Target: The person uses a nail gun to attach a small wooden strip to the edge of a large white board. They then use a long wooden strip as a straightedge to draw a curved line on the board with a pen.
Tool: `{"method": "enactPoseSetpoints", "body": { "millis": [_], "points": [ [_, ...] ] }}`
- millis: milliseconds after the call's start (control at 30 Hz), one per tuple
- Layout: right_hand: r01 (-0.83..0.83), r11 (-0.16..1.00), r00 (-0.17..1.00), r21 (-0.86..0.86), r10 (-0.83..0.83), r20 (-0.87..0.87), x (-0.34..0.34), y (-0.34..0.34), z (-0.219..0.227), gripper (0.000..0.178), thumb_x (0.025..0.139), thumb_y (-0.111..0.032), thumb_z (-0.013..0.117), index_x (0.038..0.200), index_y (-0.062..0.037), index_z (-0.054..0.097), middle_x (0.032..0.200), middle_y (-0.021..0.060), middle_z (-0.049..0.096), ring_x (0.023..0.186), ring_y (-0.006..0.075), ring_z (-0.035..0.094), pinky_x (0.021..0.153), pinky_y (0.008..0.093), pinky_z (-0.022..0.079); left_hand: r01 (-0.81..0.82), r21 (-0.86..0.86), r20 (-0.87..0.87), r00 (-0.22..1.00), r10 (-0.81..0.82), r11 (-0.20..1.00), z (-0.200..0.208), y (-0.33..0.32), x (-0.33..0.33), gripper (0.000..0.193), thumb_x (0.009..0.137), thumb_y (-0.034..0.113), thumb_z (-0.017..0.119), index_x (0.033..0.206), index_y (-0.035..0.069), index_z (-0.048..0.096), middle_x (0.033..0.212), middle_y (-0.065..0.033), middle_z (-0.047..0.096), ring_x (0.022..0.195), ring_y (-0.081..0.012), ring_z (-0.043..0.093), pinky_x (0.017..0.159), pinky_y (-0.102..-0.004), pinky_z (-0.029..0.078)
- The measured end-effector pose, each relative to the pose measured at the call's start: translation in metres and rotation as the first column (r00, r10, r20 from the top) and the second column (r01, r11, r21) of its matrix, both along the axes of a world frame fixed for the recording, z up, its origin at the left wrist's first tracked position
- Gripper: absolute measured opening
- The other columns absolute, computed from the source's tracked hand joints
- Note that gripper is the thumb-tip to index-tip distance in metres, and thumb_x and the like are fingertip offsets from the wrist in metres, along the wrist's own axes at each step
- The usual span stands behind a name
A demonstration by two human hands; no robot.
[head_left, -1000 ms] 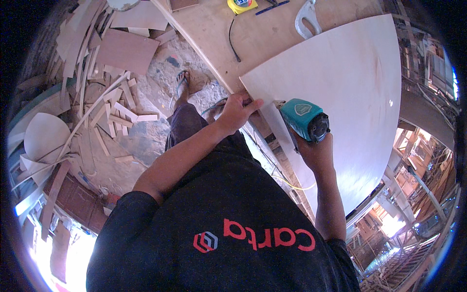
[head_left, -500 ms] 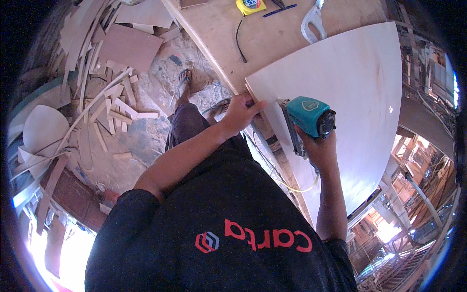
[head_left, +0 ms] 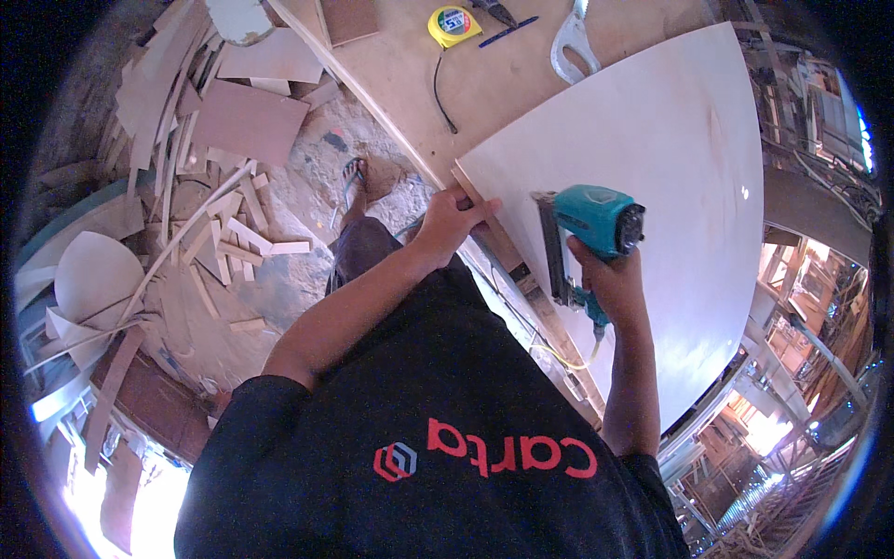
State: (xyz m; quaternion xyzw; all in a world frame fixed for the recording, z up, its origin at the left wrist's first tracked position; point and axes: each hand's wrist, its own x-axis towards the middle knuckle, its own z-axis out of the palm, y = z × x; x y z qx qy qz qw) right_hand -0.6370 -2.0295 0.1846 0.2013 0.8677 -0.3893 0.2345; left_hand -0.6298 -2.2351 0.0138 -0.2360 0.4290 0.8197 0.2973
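Right hand [head_left: 612, 278] holds a teal nail gun [head_left: 598, 220] in its fist over the pale board [head_left: 675, 135], the gun's body crosswise, nose end toward the left hand [head_left: 451, 224], which pinches the board's edge closer to the corner; beyond, a tape measure [head_left: 453, 28] sits on the bench [head_left: 399, 74]

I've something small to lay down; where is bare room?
Bare tabletop shows between the black strap and the white handle; the pale panel is bare right of the teal power tool. Crowded: around the tape measure and dark pen, and the panel's corner by the left hand.
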Motion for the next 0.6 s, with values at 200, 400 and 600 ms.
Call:
{"method": "enactPoseSetpoints", "body": {
  "millis": [200, 400, 600],
  "points": [
    [0.256, 0.966, 0.967, 0.023, -0.256, 0.002, 0.039, 0.032, 0.021, 0.025, 0.086, -0.026, 0.077, 0.081, -0.0049, 0.064, 0.062, -0.0004, 0.058, 0.052, 0.0096, 0.053, 0.050, 0.0271, 0.042, 0.000, -0.075, 0.081, 0.997, 0.006, 0.997, -0.001, -0.015, 0.008, 0.030, 0.088, 0.017, 0.075, 0.109, 0.001, 0.063, 0.102, -0.0092, 0.067, 0.086, -0.0186, 0.068, 0.077, -0.0324, 0.060],
    [0.354, 0.935, 0.933, 0.038, -0.350, -0.081, 0.088, 0.068, 0.018, 0.027, 0.084, -0.026, 0.078, 0.088, -0.0014, 0.067, 0.067, 0.0003, 0.060, 0.056, 0.0097, 0.057, 0.051, 0.0249, 0.047, -0.049, -0.459, -0.063, 0.998, 0.022, 0.887, -0.004, -0.084, -0.013, 0.027, 0.087, 0.008, 0.071, 0.111, -0.002, 0.062, 0.095, -0.0095, 0.069, 0.081, -0.0168, 0.069, 0.063, -0.0279, 0.058],
    [0.387, 0.922, 0.904, 0.009, -0.377, -0.200, 0.117, 0.085, 0.009, 0.026, 0.085, -0.024, 0.076, 0.089, -0.0001, 0.068, 0.068, 0.0019, 0.062, 0.056, 0.0107, 0.058, 0.052, 0.0266, 0.047, -0.213, -0.806, -0.462, 0.810, -0.362, 0.552, 0.006, -0.108, -0.111, 0.046, 0.079, 0.015, 0.077, 0.115, -0.005, 0.058, 0.097, -0.0165, 0.070, 0.087, -0.0230, 0.070, 0.076, -0.0379, 0.056]
  ]
}}
